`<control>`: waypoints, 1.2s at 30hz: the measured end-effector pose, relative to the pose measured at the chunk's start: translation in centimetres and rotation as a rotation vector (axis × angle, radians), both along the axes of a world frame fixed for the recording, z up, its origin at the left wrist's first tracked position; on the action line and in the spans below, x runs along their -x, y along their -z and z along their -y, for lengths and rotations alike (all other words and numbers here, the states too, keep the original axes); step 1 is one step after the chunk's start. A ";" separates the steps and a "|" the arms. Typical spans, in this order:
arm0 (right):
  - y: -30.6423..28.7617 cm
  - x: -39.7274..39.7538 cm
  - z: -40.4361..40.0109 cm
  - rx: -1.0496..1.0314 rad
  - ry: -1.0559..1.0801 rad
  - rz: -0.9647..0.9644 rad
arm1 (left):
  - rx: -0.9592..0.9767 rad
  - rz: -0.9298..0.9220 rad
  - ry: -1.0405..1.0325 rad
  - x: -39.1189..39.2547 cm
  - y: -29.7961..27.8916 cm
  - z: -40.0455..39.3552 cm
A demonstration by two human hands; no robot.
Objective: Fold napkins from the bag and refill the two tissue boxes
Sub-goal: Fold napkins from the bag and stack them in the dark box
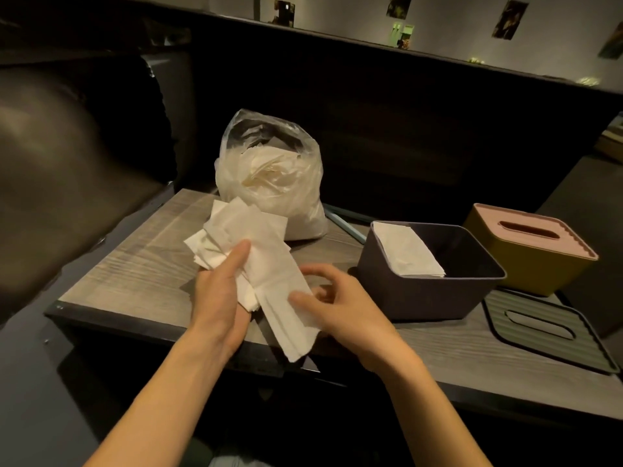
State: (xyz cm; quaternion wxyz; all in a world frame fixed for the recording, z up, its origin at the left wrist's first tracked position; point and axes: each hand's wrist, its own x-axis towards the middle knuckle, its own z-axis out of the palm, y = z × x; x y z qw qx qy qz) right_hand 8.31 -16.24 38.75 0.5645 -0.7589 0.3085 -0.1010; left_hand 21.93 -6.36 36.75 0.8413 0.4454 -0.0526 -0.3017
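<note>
A dim room with a dark partition wall (404, 129) closes off twelve o'clock, and a padded dark seat (67, 163) fills nine o'clock. The wood-grain table (135, 264) carries everything. At its twelve o'clock edge stands the clear plastic bag (269, 176), mouth open, stuffed with loose napkins. At three o'clock sits the open dark tissue box (435, 288), a folded stack lying against its left wall; just beyond it the yellow tissue box (529, 261) has its pink lid on, while the dark lid (546, 328) lies flat at four o'clock. At centre, the left hand (219, 288) grasps a loose bundle of napkins (242, 237), thumb pressed on top, and the right hand (337, 305) pinches the long folded napkin (290, 315) hanging from the bundle. The likeliest slip is several sheets dragging out together, since they overlap untidily; the soft paper could also tear or lose its fold if pulled sharply, and the dangling end overhangs the table's near edge, where a dropped sheet would fall to the floor.
</note>
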 end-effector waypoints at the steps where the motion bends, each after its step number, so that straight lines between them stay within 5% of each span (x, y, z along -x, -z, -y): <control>1: 0.1 0.6 0.1 0.038 -0.007 -0.044 | 0.004 0.005 -0.002 0.0 0.0 0.0; 5: 0.1 2.2 0.2 0.038 0.037 -0.053 | -0.002 0.010 0.001 0.4 -0.1 0.2; 14: -3.3 -1.2 -0.6 -0.366 0.082 0.416 | -0.027 0.049 0.165 0.6 -0.3 0.0; 22: 0.1 -0.9 -0.2 0.239 0.273 0.424 | 0.071 -0.014 0.267 0.3 -1.0 -0.6; 29: 0.8 -2.4 1.9 0.151 0.300 0.330 | -0.054 0.094 0.314 0.4 0.7 -0.2; 36: -1.7 -3.7 1.4 0.479 0.208 0.429 | 0.041 0.048 0.361 0.1 0.0 -0.4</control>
